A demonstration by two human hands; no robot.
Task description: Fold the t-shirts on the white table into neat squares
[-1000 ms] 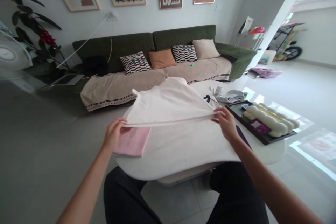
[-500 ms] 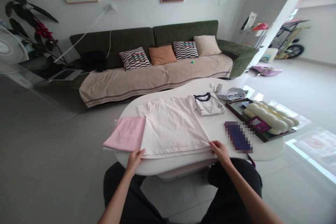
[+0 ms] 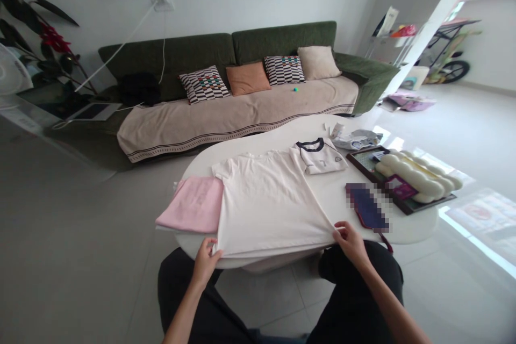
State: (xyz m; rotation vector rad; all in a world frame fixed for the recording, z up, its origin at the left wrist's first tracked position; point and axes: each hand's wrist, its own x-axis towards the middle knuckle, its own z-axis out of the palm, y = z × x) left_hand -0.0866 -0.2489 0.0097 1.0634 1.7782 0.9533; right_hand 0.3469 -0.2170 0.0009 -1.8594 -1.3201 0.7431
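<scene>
A white T-shirt [image 3: 270, 204] lies spread on the white table [image 3: 209, 158], its neck towards the sofa and its hem towards me. My left hand [image 3: 207, 260] pinches the left hem corner at the table's front edge. The right hem corner is between the fingers of my right hand [image 3: 350, 239], and the hem runs taut from one hand to the other. Left of the shirt lies a folded pink garment [image 3: 195, 204] on top of something white. A folded white shirt with a dark collar [image 3: 320, 156] rests beyond the T-shirt's right sleeve.
On the table's right are a blurred-out dark blue flat object [image 3: 367, 209] with a strap, a dark tray [image 3: 365, 169] bearing a puffy cream object [image 3: 417, 174], and a crumpled plastic bag [image 3: 357, 138]. Behind the table stands a green sofa [image 3: 173, 56] with several cushions.
Both hands have drawn the T-shirt's hem towards me, over the table's front edge. The right hand has also moved outward, stretching the hem wider.
</scene>
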